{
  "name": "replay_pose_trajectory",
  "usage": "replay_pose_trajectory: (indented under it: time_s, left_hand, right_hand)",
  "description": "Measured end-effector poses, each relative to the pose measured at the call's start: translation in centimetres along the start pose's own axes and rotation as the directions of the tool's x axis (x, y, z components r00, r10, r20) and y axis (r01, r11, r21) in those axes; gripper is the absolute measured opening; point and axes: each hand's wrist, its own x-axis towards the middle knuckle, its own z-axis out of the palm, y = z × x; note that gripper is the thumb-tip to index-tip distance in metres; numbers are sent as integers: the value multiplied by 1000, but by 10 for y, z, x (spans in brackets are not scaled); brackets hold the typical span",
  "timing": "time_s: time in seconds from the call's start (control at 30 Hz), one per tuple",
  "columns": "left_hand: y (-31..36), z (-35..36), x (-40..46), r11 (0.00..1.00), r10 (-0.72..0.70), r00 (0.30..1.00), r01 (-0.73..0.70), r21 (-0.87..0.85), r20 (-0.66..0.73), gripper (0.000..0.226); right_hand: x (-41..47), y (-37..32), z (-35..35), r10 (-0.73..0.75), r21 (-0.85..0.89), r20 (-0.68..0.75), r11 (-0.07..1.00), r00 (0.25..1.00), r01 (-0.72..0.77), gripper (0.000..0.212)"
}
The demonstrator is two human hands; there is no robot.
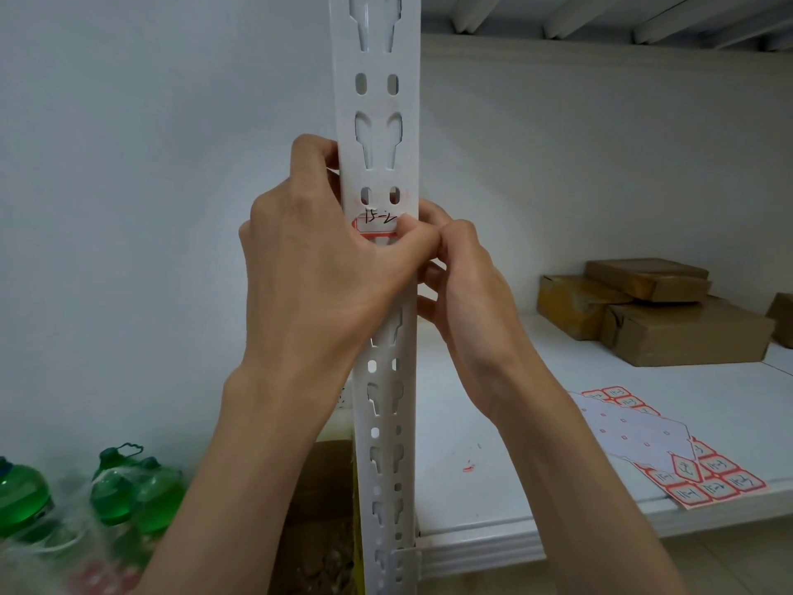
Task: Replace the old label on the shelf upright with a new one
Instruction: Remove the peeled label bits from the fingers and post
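A white shelf upright [377, 122] with rows of holes stands in the middle, and everything else sits around it. On its front, just under a pair of small oval holes, is the label [374, 223] — white with a red edge and dark handwriting on it. It looks partly stuck to the upright.

The left hand [317, 259] wraps around the upright's left side, and its thumb presses on the label's lower right part. The right hand [461, 272] comes in from the upright's right side, with its fingertips pinched at the label's right end, touching the left thumb.

To the right of the upright, on the white shelf [536, 487], lies a sheet of labels [669, 453] with many red-edged stickers. Farther back on that shelf sit brown boxes [669, 311]. To the lower left of the upright — down low — are green bottles [128, 487].
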Motion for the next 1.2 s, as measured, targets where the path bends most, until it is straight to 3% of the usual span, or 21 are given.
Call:
replay_pose_trajectory:
  time_s: [0.27,0.4,0.8,1.2]
  left_hand:
    - [-15,-11,8,990,39,992,-23,-138,117,55]
    - [-14,-9,6,988,39,988,-16,-154,151,69]
    - [-5,-3,2,989,-67,990,83,-126,126,62]
    - [-11,0,2,997,32,998,-27,-76,55,63]
  right_hand:
    - [-1,0,1,-22,-12,29,1000,999,22,32]
    - [-1,0,2,-31,-9,23,999,999,31,29]
    - [-2,-1,2,-9,-16,13,1000,1000,9,39]
    - [-1,1,2,-9,-27,17,1000,1000,9,47]
